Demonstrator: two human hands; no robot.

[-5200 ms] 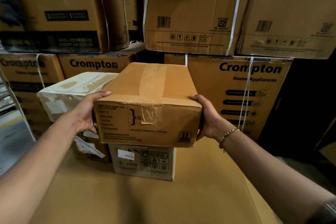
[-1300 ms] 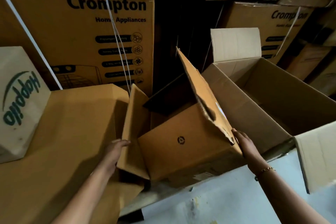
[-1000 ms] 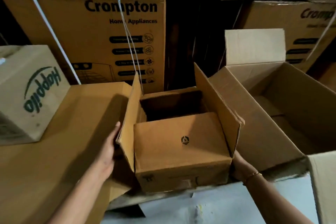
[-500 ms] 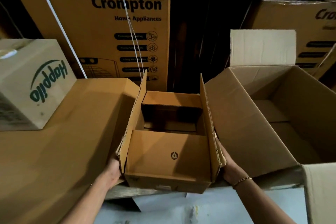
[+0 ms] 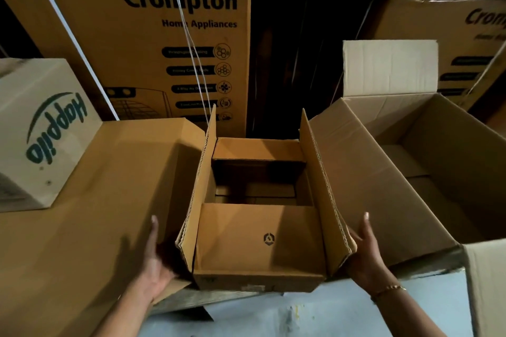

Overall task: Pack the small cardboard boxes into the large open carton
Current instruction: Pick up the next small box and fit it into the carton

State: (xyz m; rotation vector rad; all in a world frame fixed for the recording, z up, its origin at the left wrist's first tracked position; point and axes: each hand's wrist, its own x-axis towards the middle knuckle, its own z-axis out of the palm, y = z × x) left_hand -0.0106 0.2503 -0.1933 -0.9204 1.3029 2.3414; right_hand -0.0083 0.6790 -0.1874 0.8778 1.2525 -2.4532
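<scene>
A brown open carton (image 5: 254,268) stands in front of me in the head view, its two long flaps upright and its two short flaps folded partly inward. Through the gap between the short flaps I see a dim cardboard interior. My left hand (image 5: 156,262) lies with straight fingers against the outside of the left flap. My right hand (image 5: 365,254) is spread against the outside of the right flap, a gold bracelet on its wrist. A small cream box printed "Happilo" (image 5: 41,134) sits on the surface at the left.
A bigger open carton (image 5: 383,186) stands directly to the right, touching the right flap. A flat cardboard surface (image 5: 82,227) spreads at the left. Strapped Crompton cartons (image 5: 153,44) are stacked behind. Pale floor (image 5: 301,314) shows below.
The carton was tipped on its side, then turned upright and set down. Both hands slid from under its front corners to the outsides of the long flaps. The taped box held earlier is out of view.
</scene>
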